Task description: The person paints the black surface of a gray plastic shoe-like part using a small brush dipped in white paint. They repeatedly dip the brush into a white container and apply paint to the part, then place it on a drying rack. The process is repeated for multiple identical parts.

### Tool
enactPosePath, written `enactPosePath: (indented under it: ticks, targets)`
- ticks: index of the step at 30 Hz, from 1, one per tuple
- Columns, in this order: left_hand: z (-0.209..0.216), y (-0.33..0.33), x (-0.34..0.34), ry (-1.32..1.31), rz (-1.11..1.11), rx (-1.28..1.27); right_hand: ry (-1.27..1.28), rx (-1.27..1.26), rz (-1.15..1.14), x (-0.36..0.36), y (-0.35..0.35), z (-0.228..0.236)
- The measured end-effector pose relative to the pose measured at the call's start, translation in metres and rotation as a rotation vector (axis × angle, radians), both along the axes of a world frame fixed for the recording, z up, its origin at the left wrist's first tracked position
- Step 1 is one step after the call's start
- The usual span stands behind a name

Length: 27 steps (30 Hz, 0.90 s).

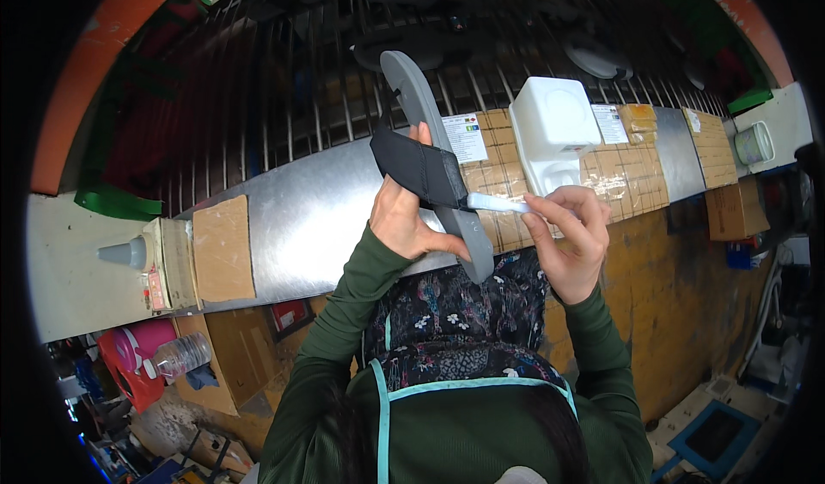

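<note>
My left hand point(401, 219) grips a grey-soled sandal point(418, 97) from its left side, holding it tilted above the bench edge. Some of its fingers pass under the wide black strap point(419, 168), and the thumb presses near the lower end of the sole. In my right hand point(571, 237) is a slim white brush point(498, 203), pinched between thumb and fingers. The brush's tip meets the strap's lower right edge, by the sole. Just beyond the right hand, a white plastic dispenser point(554, 123) stands on the cardboard-covered part of the bench.
A conveyor of metal rods point(318, 97) runs beyond the bench, with dark sandals on it. Cardboard point(222, 248) lies on the metal bench point(301, 218) at left. An amber block point(638, 123) sits right of the dispenser; a white cup point(754, 144) stands far right.
</note>
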<state>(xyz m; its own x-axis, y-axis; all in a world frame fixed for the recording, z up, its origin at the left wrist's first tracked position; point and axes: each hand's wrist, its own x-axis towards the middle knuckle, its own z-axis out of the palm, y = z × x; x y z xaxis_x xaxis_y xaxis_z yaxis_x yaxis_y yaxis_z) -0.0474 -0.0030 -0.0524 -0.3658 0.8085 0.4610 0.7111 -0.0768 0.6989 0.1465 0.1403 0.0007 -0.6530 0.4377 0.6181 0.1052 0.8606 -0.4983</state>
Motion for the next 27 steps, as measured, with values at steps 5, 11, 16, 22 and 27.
enactPosePath:
  ticks: [5,11,16,22,27]
  targets:
    - [0.005,0.0,-0.001,0.039,0.01,0.031,-0.024,-0.014,0.073,-0.004,0.007,0.0]
    - [0.009,-0.001,-0.005,0.046,0.006,0.05,-0.044,-0.013,0.119,-0.005,0.009,0.003]
    - [0.009,-0.003,-0.008,0.025,0.012,0.058,-0.05,0.002,0.144,-0.005,0.011,0.005]
    - [0.011,-0.004,-0.013,0.037,0.016,0.075,-0.083,0.022,0.16,-0.003,0.009,0.01]
    - [0.014,-0.008,-0.017,-0.057,0.04,0.046,-0.091,0.045,0.178,-0.004,0.008,0.013]
